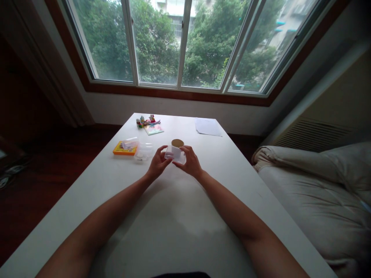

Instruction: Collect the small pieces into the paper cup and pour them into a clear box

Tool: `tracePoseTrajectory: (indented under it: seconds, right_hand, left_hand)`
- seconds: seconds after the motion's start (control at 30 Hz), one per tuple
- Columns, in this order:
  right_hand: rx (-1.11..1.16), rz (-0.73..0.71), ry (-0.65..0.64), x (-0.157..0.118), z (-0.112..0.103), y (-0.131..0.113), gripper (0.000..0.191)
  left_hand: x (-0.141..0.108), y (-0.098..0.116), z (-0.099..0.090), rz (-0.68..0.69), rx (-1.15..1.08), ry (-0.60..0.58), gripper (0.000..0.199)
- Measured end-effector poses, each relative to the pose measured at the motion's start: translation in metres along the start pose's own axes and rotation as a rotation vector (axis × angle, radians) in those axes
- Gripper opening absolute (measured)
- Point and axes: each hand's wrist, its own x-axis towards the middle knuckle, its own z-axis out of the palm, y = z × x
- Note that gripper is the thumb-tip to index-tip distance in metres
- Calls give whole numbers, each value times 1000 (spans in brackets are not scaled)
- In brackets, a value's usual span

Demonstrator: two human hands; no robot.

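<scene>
Both my hands hold a small clear plastic container (pixel 175 154) above the white table (pixel 185 208); its exact shape is hard to make out. My left hand (pixel 159 163) grips its left end between thumb and fingers. On the right end, my right hand (pixel 189 161) closes with its thumb below and fingers above. Just behind the container lies a round brown disc-like thing (pixel 177 143), partly hidden by it. To the left of my left hand are clear plastic containers (pixel 144 150), beside a yellow box (pixel 124 150) with clear plastic pieces (pixel 131 143) on top.
Small colourful toy figures (pixel 142 122) stand at the table's far left, with a pastel card (pixel 154 129) by them. White paper sheets (pixel 208 127) lie at the far right. A light sofa (pixel 307 193) borders the table's right side, and a window (pixel 179 46) is beyond.
</scene>
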Motion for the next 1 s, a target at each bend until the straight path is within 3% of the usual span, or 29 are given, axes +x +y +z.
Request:
tracePoseTrajectory:
  seconds: [0.07, 0.2, 0.27, 0.33, 0.47, 0.67, 0.77, 0.83, 1.0]
  right_hand:
    - [0, -8, -1, -1, -1, 1, 70]
    - [31, -5, -53, -5, -1, 3, 33]
    - [52, 21, -61, -5, 0, 2, 26]
    - [83, 11, -66, -4, 1, -1, 29]
    - [101, -131, -141, 2, 0, -10, 51]
    - [121, -204, -197, 0, 4, -11, 59]
    - [118, -153, -103, -1, 7, -10, 56]
    - [109, -99, 10, -1, 7, -10, 52]
    - [171, 7, 161, 1, 5, -11, 34]
  left_hand:
    - [1, 0, 0, -17, -40, 50, 56]
    - [5, -3, -6, -52, -81, 186, 43]
    - [6, -4, -10, -84, -73, 209, 39]
    - [6, -5, -14, -122, -52, 192, 39]
    - [6, -5, -17, -207, -7, 149, 42]
    - [9, -3, -15, -257, -70, 254, 45]
    - [9, 3, -13, -222, -183, 243, 49]
    - [7, 9, -10, -164, -223, 173, 51]
    - [2, 15, -1, -43, -148, 24, 55]
